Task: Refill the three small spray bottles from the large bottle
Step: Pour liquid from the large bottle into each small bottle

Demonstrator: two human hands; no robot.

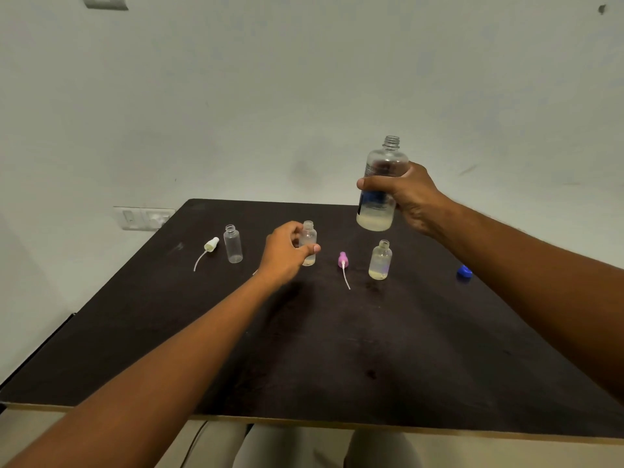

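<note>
My right hand [412, 197] holds the large clear bottle [381, 163] upright in the air above the table, its cap off and a little pale liquid at the bottom. My left hand [285, 255] grips the middle small bottle [309, 236], which stands uncapped on the dark table [337, 349]. An empty-looking small bottle [233, 244] stands to the left, uncapped. The right small bottle [380, 260] stands below the large bottle and holds some pale liquid.
A white spray head [211, 245] with its tube lies left of the bottles. A pink spray head [342, 261] lies between the middle and right bottles. A blue cap [464, 271] lies at the right. A wall with a switch plate [143, 217] is behind.
</note>
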